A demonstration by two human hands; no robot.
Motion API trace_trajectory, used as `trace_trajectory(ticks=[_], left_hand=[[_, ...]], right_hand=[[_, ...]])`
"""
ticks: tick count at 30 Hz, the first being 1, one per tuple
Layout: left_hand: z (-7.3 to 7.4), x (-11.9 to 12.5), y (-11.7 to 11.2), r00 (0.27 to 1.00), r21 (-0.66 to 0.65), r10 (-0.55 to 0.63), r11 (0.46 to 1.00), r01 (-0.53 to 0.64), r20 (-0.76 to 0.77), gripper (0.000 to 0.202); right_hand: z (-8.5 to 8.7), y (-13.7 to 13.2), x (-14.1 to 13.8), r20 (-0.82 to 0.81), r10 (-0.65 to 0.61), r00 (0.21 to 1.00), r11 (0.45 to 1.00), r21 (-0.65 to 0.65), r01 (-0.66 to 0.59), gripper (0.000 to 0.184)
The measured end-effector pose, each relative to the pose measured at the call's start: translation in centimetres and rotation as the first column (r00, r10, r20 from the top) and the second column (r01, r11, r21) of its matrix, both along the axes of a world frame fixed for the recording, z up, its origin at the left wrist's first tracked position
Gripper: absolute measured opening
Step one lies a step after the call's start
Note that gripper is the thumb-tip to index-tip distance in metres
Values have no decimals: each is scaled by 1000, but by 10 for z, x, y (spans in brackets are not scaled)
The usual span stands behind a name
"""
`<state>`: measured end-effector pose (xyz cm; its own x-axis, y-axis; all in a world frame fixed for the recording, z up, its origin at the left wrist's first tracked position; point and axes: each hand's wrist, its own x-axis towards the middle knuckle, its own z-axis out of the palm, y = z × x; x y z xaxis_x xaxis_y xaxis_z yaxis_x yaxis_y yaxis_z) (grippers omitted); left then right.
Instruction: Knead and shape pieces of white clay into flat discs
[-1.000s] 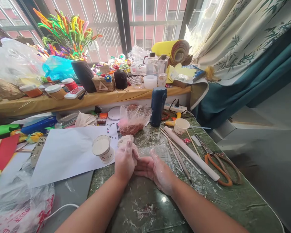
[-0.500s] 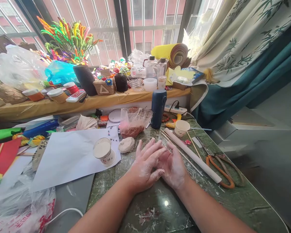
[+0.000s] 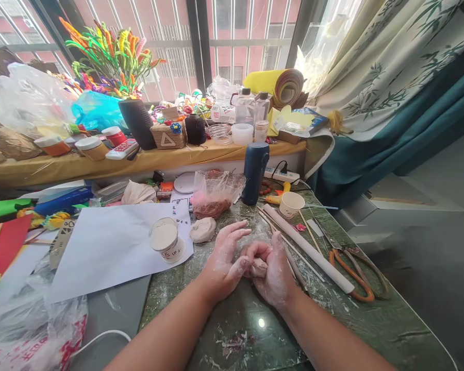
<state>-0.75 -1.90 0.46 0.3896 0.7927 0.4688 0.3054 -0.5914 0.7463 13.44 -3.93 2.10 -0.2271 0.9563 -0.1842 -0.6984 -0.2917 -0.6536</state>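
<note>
A small pale lump of clay shows in my right hand, whose fingers curl around it. My left hand is beside it with fingers stretched out and apart, its thumb at the lump and the right fingertips. Both hands are dusted white. A larger flattened piece of pale clay lies just beyond my left hand. To its left, a paper cup of white material stands on a white sheet of paper.
Right of my hands lie a white rolling pin, thin sticks and large scissors. Behind stand a dark blue bottle, an empty paper cup and a plastic bag of reddish-brown material. A crowded windowsill runs along the back.
My left hand has moved off my right palm to the left and opened. My right fingers have curled, and the clay lump, hidden before, now shows in them.
</note>
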Motion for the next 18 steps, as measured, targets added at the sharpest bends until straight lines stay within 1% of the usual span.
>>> trace_trajectory(ticks=[1,4,6,8,10,11,13,14,15,16,17,18], left_hand=[[0,-1,1,999,3,15,1000,-15,44,46],[-4,-2,6,979,-30,135,991,-132,155,37],[-7,-2,9,969,-49,159,987,-153,187,33],[-7,-2,9,971,-28,152,988,-150,186,29],[-3,-2,6,979,36,139,989,-146,150,24],[0,-1,3,985,77,122,988,-132,121,22],[9,0,-1,997,155,62,986,-68,42,17],[13,1,-3,1000,178,23,984,-22,-2,16],[17,2,-4,999,189,-8,982,16,-41,15],[20,3,-4,997,192,-24,981,38,-76,15],[22,3,-4,994,189,-20,981,39,-103,14],[22,3,-3,993,180,11,984,10,-114,13]], right_hand=[[1,-1,1,-1,19,1000,999,26,-19,78],[3,-5,4,18,120,993,990,72,-121,76],[1,-6,3,50,154,987,984,80,-158,74],[-2,-6,1,54,169,984,984,54,-172,74],[-5,-5,-1,16,134,991,991,-1,-134,75],[-6,-4,-2,-5,87,996,996,-28,-87,75],[-4,-2,-4,-34,-17,999,999,-47,15,71],[-3,-2,-5,-50,-33,998,999,-38,31,67],[0,-2,-5,-71,-17,997,1000,-19,15,63],[3,-2,-5,-96,24,995,1000,4,-24,61],[5,-3,-5,-120,78,990,997,25,-76,61],[8,-5,-4,-140,134,981,991,38,-130,63]])
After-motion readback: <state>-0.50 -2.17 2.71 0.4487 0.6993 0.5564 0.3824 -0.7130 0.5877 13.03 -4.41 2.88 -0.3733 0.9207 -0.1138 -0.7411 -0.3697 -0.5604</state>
